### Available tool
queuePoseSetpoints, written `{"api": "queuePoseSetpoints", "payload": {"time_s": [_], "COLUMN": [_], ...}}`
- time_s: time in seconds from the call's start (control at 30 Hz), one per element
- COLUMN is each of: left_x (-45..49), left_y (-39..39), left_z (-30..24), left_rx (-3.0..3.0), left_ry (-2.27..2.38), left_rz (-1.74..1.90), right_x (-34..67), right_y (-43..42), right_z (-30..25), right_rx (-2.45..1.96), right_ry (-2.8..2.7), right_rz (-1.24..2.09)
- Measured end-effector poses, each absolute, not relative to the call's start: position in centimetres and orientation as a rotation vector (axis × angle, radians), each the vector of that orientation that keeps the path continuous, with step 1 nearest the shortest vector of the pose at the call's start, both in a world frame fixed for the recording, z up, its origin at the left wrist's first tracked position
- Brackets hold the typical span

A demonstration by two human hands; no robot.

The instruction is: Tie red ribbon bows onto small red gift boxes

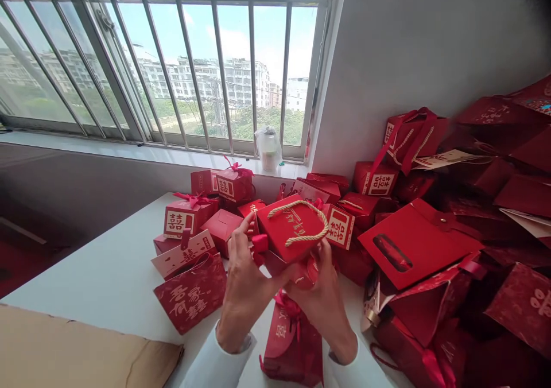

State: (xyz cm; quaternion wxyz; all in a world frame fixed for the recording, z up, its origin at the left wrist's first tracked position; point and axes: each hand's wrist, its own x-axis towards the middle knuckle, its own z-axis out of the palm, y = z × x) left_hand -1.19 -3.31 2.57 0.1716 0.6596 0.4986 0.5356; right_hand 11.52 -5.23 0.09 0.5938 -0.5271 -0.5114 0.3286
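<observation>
The left hand [246,282] and right hand [322,299], close together, clamp a red cardboard gift box with gold rope handle [286,230] over a white table [99,262]; a loose grip could drop it onto a red paper gift bag [293,348] below.

I read strong daylight from the window [206,61] beyond the fingers [246,227], washing out the sky [232,38]; shadows stay soft, and wide-lens distortion bends the window bars [166,61] toward the frame edge.

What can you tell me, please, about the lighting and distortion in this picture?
In the head view, daylight through the barred window washes out the sky, the wide lens bends the bars, the red box with a gold rope handle stays sharp, and the red bags at the upper right look softer.
</observation>
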Motion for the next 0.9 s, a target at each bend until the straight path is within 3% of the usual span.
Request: {"api": "queuePoseSetpoints", "payload": {"time_s": [0.27,0.4,0.57,0.73,0.9], "left_x": [-4.1,-2.8,-1.7,-3.8,-4.3], "left_y": [2.8,5.8,4.9,0.0,-2.1], "left_z": [-0.9,-1.7,0.4,2.4,1.2], "left_rx": [1.971,2.146,2.335,2.352,2.265], "left_ry": [1.886,1.664,1.36,0.979,0.878], "left_rz": [1.36,1.115,1.183,0.71,0.319], "right_x": [15.9,17.6,18.8,18.7,17.3], "right_y": [-6.8,-8.6,-10.3,-12.4,-12.9], "right_z": [-3.6,-6.1,-7.5,-8.3,-9.8], "right_rx": [-1.344,-1.439,-1.5,-1.442,-1.36], "right_ry": [-1.337,-1.331,-1.272,-1.326,-1.457], "right_rz": [0.828,0.875,0.828,0.962,1.014]}}
